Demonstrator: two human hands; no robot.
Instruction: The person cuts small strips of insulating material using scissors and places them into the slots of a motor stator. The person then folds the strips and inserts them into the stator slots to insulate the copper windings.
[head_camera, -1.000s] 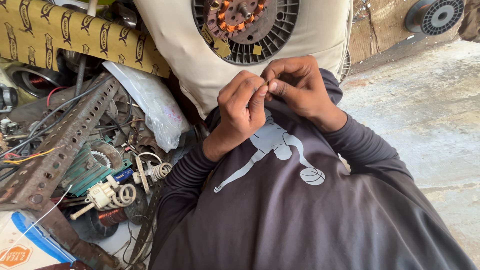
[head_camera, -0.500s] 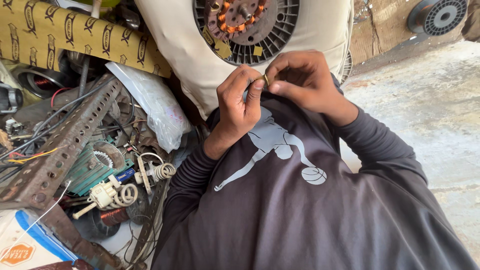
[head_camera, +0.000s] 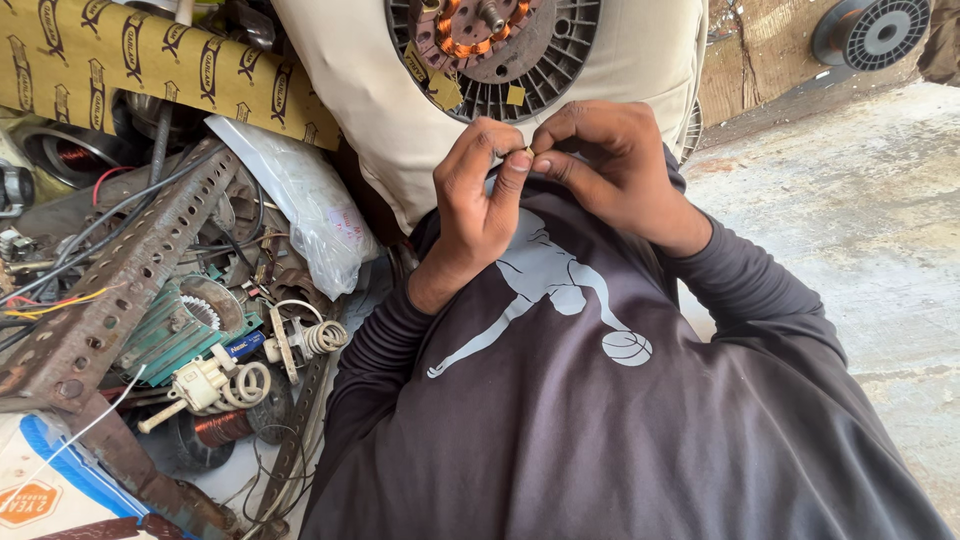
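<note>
Watching through the head camera, I saw both hands meet just below a round motor stator (head_camera: 495, 45) that lay on a cream cloth (head_camera: 370, 110) in the person's lap. The left hand (head_camera: 478, 200) and the right hand (head_camera: 610, 165) were pinched together, thumb and fingertips closed on a small pale end of wire or sleeve (head_camera: 528, 151); it was too tiny for me to say which. That piece sat between the two thumbs, close under the stator's dark finned rim.

I judged the work to be somewhere in its middle. Orange copper coils (head_camera: 455, 40) already showed in part of the core beside the shaft, and yellowish insulation slips (head_camera: 440, 88) stuck out of the slots, so some winding looked done. The rest of the ring was hidden by the frame edge, and I could not tell how many slots remained. The end in the fingers had not been tied off or tucked away.

To the left lay a heap of scrap: a rusty perforated angle bar (head_camera: 110, 290), a clear plastic bag (head_camera: 310, 215), a small white plug with coiled lead (head_camera: 215, 385) and a spare copper winding (head_camera: 215, 428). A dark wire spool (head_camera: 880, 30) stood on the concrete floor (head_camera: 860, 230), well apart from the hands.
</note>
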